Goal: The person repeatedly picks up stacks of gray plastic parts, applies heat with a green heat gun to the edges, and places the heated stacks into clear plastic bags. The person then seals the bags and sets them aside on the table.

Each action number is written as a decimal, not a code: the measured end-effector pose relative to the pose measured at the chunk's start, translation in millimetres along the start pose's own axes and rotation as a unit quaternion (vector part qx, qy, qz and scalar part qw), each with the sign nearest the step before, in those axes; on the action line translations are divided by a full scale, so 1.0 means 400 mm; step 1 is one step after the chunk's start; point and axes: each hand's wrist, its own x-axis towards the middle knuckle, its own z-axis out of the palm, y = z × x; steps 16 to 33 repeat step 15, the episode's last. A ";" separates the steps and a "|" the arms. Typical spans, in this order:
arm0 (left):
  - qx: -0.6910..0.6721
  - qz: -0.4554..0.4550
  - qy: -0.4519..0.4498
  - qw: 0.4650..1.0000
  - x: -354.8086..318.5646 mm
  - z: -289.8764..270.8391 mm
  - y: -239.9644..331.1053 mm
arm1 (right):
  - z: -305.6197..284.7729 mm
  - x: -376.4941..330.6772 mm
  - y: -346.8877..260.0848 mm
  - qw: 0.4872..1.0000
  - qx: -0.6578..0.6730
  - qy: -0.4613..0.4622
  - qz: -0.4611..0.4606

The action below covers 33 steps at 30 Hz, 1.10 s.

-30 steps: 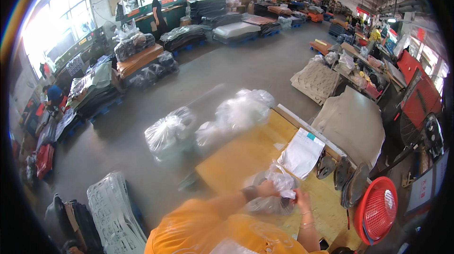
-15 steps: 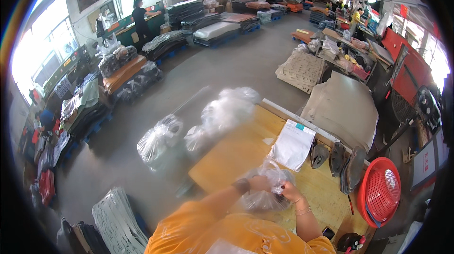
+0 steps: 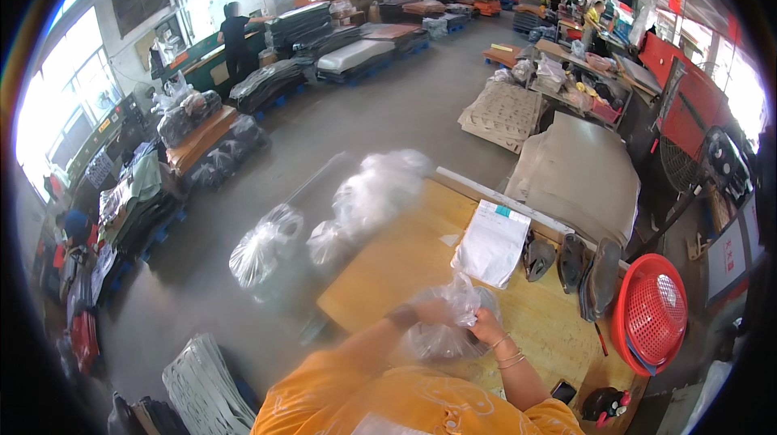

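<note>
A clear plastic bag (image 3: pixel 441 344) with something dark and indistinct inside sits on the yellow-topped table (image 3: pixel 380 273) in front of me. Its gathered top (image 3: pixel 463 291) stands up between my hands. Blurred in the picture, my left hand (image 3: pixel 435 311) is closed on the bag's neck from the left. On the other side, my right hand (image 3: pixel 487 327) pinches the same plastic with bent fingers. Just beyond the bag lies a white paper sheet (image 3: pixel 490 245) with a teal patch at its top.
Dark curved pieces (image 3: pixel 600 280) line the table's right edge, beside a red perforated basket (image 3: pixel 657 314). A phone (image 3: pixel 563 390) lies near my right forearm. Filled clear bags (image 3: pixel 267 247) stand on the floor at left. Beige sheets (image 3: pixel 576 176) are stacked beyond the table.
My hands have shifted slightly at the bag's neck, and the gathered plastic now shows higher between them. The whole view has moved a little.
</note>
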 end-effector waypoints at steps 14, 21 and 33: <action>-0.137 -0.058 0.010 0.989 -0.028 -0.043 0.035 | -0.016 0.039 0.030 0.994 -0.047 -0.097 0.032; -0.133 -0.065 0.011 0.989 -0.026 -0.053 0.037 | -0.022 0.042 0.033 0.985 -0.067 -0.138 0.075; -0.133 -0.065 0.011 0.989 -0.026 -0.053 0.037 | -0.022 0.042 0.033 0.985 -0.067 -0.138 0.075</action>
